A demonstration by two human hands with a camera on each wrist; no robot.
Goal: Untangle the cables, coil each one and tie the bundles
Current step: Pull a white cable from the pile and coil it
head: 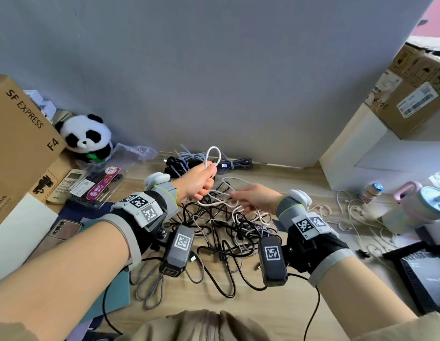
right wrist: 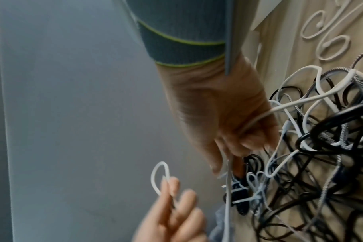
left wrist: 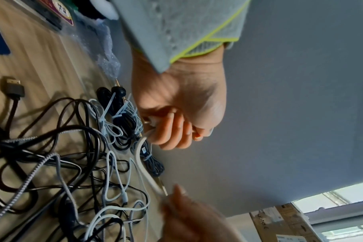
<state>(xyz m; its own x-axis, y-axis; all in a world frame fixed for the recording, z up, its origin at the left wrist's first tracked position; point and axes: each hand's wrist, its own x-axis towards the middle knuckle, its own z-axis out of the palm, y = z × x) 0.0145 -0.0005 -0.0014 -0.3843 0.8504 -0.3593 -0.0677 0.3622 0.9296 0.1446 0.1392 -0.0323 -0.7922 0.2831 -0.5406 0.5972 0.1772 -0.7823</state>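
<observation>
My left hand is raised over the desk and grips a white cable, with a small loop standing up above the fist. From the fist the same cable runs down to my right hand, whose blurred fingertips pinch it. My right hand hovers just right of the left, over a tangle of black, white and braided cables. In the right wrist view the white cable passes through my right hand's curled fingers. The loop sticks up from my left hand.
Several tied cable bundles lie by the wall behind the tangle. Loose white cords spread out at the right near a small bottle and a pink device. Cardboard boxes, a panda toy and a remote crowd the left.
</observation>
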